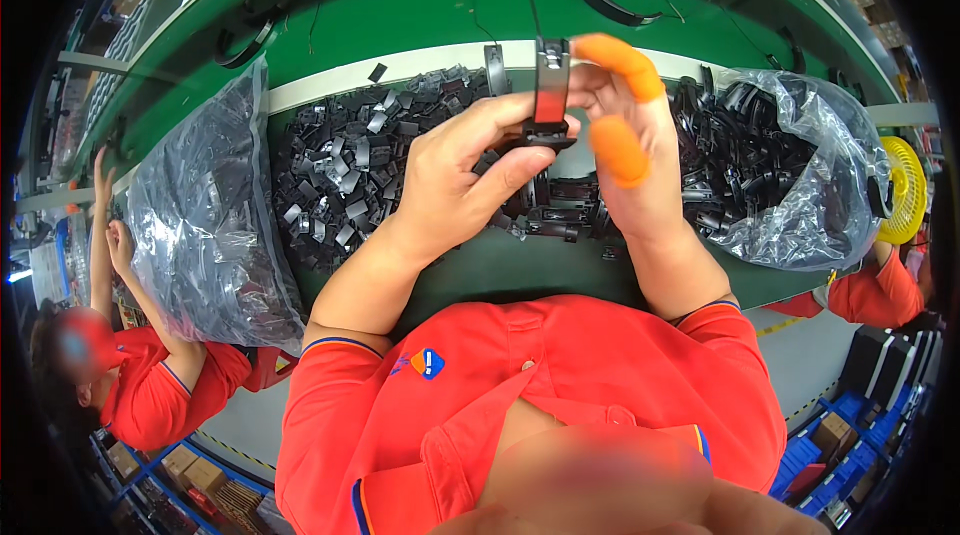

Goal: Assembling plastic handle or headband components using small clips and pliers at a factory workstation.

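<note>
My left hand (445, 175) is closed on a black curved headband piece (552, 85) with a red stretch on its face. The piece stands upright in front of me, its lower end between my thumb and fingers. Close by on its right is my right hand (650, 175), with orange finger covers on the thumb and forefinger. Those two are spread apart, the forefinger's tip by the top of the piece; the other fingers are partly hidden behind it. Below my hands, several black parts (560, 220) lie on the green tabletop (480, 270).
Small black plates (350, 170) are heaped at the left beside a clear plastic bag (205, 225). Black curved bands (740, 150) fill another open bag (820, 225) at the right. More bands (610, 0) rest on the green surface beyond the pale ledge. People in red work on both sides.
</note>
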The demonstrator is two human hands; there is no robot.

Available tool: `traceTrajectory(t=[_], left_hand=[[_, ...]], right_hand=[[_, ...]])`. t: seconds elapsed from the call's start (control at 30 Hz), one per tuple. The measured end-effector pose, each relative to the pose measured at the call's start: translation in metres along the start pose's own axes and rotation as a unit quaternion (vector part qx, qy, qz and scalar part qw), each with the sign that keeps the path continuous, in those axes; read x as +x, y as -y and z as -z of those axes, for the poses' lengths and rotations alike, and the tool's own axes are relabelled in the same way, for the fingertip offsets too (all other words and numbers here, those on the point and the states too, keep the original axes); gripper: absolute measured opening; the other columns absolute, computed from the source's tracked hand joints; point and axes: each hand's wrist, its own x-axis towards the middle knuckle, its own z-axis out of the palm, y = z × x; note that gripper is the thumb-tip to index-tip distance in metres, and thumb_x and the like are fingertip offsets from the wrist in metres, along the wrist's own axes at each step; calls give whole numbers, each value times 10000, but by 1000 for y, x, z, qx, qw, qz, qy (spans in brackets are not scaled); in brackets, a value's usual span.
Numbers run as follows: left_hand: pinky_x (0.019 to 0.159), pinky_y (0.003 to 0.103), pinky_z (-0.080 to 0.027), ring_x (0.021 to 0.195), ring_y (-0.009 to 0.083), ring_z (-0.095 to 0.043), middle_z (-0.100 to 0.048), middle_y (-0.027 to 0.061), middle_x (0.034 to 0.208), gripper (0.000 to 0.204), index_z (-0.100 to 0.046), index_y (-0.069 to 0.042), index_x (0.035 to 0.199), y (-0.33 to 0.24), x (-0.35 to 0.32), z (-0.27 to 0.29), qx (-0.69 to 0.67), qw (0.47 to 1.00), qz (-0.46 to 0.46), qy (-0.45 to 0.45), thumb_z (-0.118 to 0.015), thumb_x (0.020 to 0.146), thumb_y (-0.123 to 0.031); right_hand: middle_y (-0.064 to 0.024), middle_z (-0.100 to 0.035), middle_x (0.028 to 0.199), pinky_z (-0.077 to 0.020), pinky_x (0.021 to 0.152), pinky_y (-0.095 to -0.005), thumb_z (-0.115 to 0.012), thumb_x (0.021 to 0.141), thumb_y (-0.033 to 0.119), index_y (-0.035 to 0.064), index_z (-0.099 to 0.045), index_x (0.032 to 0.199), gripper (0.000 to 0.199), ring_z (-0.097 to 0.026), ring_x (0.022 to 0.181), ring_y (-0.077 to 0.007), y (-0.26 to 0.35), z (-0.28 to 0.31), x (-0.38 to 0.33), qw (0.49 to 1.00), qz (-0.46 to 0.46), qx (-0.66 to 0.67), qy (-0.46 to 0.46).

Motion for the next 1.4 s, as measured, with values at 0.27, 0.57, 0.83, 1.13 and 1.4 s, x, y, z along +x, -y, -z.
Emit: traceTrajectory(t=[0.27,0.57,0.83,1.13,1.4], left_hand=[[833,270,-454,961,144,-575,-581,97,1038,324,-505,5,1136,1,-8,-10,7,999,48,26,-588,849,-121],[805,249,-425,947,103,-529,-531,87,1047,261,-470,18,1083,9,-12,-21,-125,992,4,-3,-508,905,-169],[683,233,-470,763,107,-591,-600,73,836,260,-504,19,1040,13,-15,-17,-11,999,-17,-38,-513,906,-205],[814,301,-446,922,185,-572,-600,105,1003,300,-550,41,1033,3,-7,-20,-264,953,147,-16,-528,893,-223],[683,228,-462,771,115,-564,-580,45,882,503,-520,13,1001,7,-21,-17,36,996,60,55,-782,658,-245]], right_hand=[[-132,-594,1071,-453,845,-301,-570,839,98,-40,-556,1097,292,-576,971,-206,6,3,-1,982,2,-174,71],[-132,-597,1062,-474,816,-290,-572,831,51,-45,-569,1057,246,-582,952,-194,3,1,-3,972,64,-210,80],[-103,-583,1066,-466,732,-245,-591,822,72,-18,-554,1080,276,-570,917,-135,10,-8,-8,984,-102,-142,34],[-139,-558,1126,-447,869,-309,-690,739,77,4,-505,1121,431,-578,965,-194,6,7,-8,970,-47,-185,148],[-148,-636,938,-486,841,-379,-693,691,126,-42,-595,927,306,-626,854,-251,0,9,-11,929,91,-283,221]])
